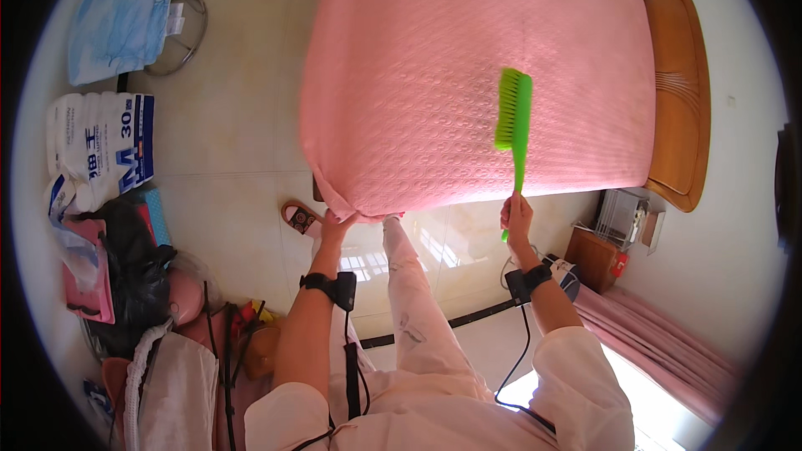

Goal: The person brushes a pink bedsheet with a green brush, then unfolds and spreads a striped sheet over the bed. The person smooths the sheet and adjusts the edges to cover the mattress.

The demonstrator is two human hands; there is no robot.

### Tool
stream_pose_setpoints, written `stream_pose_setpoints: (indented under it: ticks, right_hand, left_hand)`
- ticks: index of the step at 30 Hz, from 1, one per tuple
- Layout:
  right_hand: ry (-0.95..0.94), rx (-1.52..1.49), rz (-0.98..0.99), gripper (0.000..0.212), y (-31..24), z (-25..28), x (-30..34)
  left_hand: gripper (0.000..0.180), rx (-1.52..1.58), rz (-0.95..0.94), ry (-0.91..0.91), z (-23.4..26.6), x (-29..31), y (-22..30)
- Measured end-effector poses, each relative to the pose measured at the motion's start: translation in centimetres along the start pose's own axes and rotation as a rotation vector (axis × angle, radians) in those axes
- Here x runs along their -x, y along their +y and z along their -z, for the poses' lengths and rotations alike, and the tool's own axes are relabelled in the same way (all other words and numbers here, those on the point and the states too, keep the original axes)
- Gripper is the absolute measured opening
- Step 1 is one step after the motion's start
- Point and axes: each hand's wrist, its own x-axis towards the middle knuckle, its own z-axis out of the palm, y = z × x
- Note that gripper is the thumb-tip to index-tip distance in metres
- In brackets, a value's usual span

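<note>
A bed with a pink textured cover (434, 67) fills the upper middle of the view. My right hand (516, 215) grips the handle of a bright green brush (513, 117), whose bristle head lies over the cover near the bed's right side, bristles facing left. My left hand (336, 225) pinches the lower left corner of the pink cover at the bed's near edge. One of my legs in pale pink trousers (418, 301) is raised toward the bed edge between both hands. Both wrists wear black bands with cables.
A wooden headboard (678, 100) bounds the bed on the right, with a small wooden bedside cabinet (595, 257) and pink curtain (660, 342) below it. A sandal (301, 217) lies on the tiled floor by the bed corner. A pack of paper rolls (100, 150), bags and clutter stand at left.
</note>
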Motion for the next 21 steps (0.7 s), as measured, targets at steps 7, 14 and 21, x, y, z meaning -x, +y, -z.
stream_pose_setpoints:
  ticks: [7, 14, 21]
  right_hand:
    - [0.105, -0.004, -0.061, 0.034, 2.9, -1.7, -0.8]
    - [-0.367, 0.35, -0.09, 0.026, 4.9, -12.3, 6.3]
    - [-0.168, 0.144, -0.123, 0.028, -0.3, -12.9, 6.1]
  left_hand:
    - [0.034, -0.656, 0.045, 0.18, 1.7, 0.5, 0.2]
    - [0.016, -0.768, -0.074, -0.015, 5.3, 0.3, 1.2]
    - [0.047, -0.069, 0.36, 0.011, 5.0, 1.2, 7.6]
